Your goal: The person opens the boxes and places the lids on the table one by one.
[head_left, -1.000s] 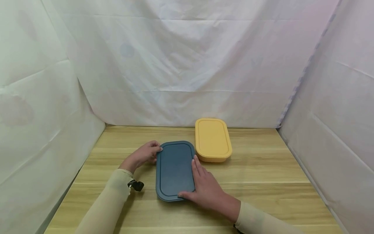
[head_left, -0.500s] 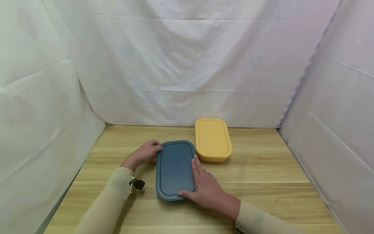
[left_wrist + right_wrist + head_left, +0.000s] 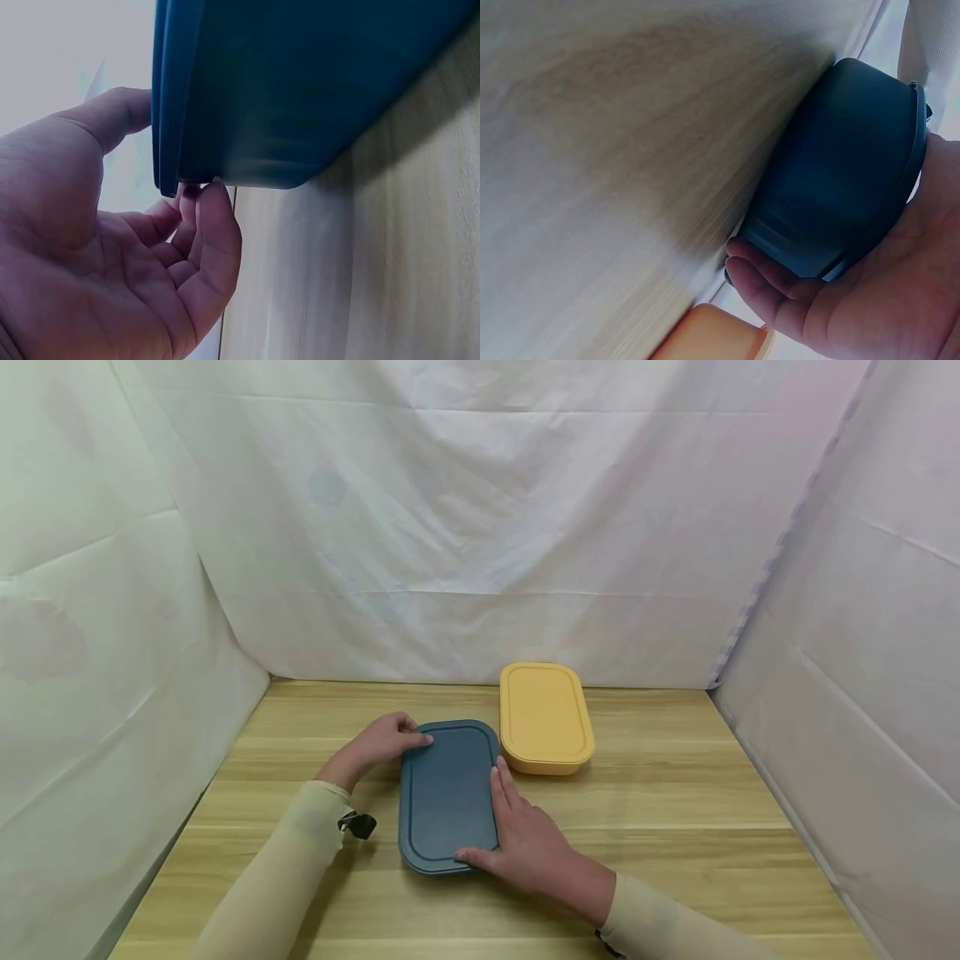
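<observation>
A dark blue lunch box [image 3: 453,802] with a rounded rectangular lid sits on the wooden table. At its far left corner, my left hand [image 3: 375,747] has the thumb on top of the lid, and its curled fingers [image 3: 217,232] meet the box just under the lid's rim. Along the right side lies my right hand [image 3: 531,847], thumb over the near edge of the lid and fingers against the side wall. In the right wrist view those fingers [image 3: 769,285] bend round the end of the box. The lid lies flat on the box.
Just beyond and to the right stands a yellow lunch box [image 3: 546,714] with its lid on, close by the blue one. White cloth [image 3: 480,527] hangs at the back and both sides of the wooden table [image 3: 675,802].
My left hand has shifted slightly right, and its thumb now reaches farther onto the lid. The right hand and both boxes stay practically where they were.
</observation>
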`<state>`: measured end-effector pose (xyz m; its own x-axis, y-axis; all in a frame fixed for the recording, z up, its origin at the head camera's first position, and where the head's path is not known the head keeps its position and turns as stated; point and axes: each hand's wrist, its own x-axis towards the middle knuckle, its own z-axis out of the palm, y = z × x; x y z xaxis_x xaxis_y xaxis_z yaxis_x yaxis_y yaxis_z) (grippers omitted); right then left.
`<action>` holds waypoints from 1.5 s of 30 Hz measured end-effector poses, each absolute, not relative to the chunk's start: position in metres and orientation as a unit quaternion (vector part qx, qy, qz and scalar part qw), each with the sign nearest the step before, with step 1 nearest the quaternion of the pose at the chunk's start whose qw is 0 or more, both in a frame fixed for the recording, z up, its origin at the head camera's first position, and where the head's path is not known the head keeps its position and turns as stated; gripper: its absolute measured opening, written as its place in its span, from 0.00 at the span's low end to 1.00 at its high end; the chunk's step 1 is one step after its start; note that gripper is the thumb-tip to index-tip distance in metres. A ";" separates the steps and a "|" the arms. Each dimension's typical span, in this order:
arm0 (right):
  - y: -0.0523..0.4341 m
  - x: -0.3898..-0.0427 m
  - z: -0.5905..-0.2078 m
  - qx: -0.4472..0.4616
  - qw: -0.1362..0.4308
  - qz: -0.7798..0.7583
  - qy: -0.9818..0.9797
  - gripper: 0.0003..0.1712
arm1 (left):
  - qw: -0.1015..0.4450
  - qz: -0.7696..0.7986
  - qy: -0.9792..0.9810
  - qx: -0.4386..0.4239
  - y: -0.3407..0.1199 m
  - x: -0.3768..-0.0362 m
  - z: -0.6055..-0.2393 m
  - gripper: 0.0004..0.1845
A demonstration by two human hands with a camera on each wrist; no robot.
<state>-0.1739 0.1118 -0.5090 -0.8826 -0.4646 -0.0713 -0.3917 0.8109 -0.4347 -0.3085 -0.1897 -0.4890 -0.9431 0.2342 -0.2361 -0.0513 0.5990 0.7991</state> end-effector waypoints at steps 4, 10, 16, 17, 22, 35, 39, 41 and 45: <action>0.111 -0.173 -0.507 -0.226 0.089 -0.214 0.946 0.77 | 0.160 0.440 0.882 0.056 -0.188 -0.309 -0.486 0.22; 0.111 -0.173 -0.506 -0.225 0.089 -0.216 0.946 0.76 | 0.143 0.403 0.902 0.065 -0.183 -0.306 -0.478 0.25; 0.111 -0.172 -0.505 -0.228 0.090 -0.217 0.945 0.76 | 0.129 0.377 0.915 0.065 -0.178 -0.305 -0.475 0.27; 0.111 -0.172 -0.505 -0.229 0.089 -0.218 0.945 0.76 | 0.127 0.371 0.918 0.065 -0.177 -0.305 -0.475 0.27; 0.112 -0.173 -0.506 -0.225 0.095 -0.217 0.945 0.77 | 0.121 0.346 0.928 0.072 -0.174 -0.305 -0.471 0.30; 0.111 -0.174 -0.506 -0.221 0.098 -0.214 0.946 0.77 | 0.121 0.321 0.936 0.076 -0.172 -0.304 -0.463 0.29; 0.111 -0.174 -0.506 -0.223 0.095 -0.214 0.946 0.76 | 0.121 0.313 0.939 0.080 -0.171 -0.304 -0.462 0.28; 0.111 -0.174 -0.506 -0.224 0.093 -0.214 0.946 0.76 | 0.122 0.310 0.939 0.083 -0.171 -0.304 -0.461 0.28; 0.111 -0.173 -0.506 -0.223 0.091 -0.217 0.946 0.76 | 0.126 0.302 0.941 0.092 -0.170 -0.304 -0.459 0.30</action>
